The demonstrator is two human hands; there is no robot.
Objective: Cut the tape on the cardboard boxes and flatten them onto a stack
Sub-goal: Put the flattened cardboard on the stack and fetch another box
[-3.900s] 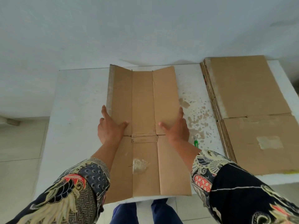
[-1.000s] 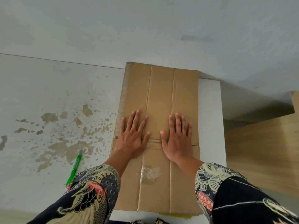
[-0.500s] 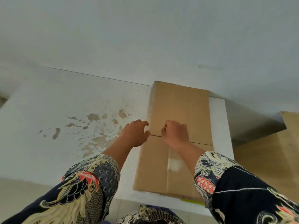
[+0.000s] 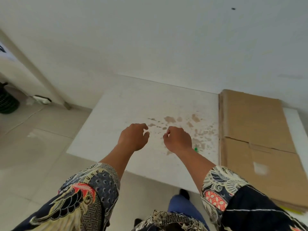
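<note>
Where it lies, cardboard stack (image 4: 260, 140) flat, creased.

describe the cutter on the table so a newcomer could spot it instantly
On the white stained table, look between the stack of flattened brown cardboard and the right hand. Just behind that wrist peeks a small bright green cutter tip, mostly hidden by the forearm. It is the table's only green item.

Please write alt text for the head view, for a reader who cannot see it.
Both hands, left and right, hover loosely curled and empty above a stained white table. A stack of flattened boxes lies along its right side, and a green cutter peeks out beside the right wrist.
</note>
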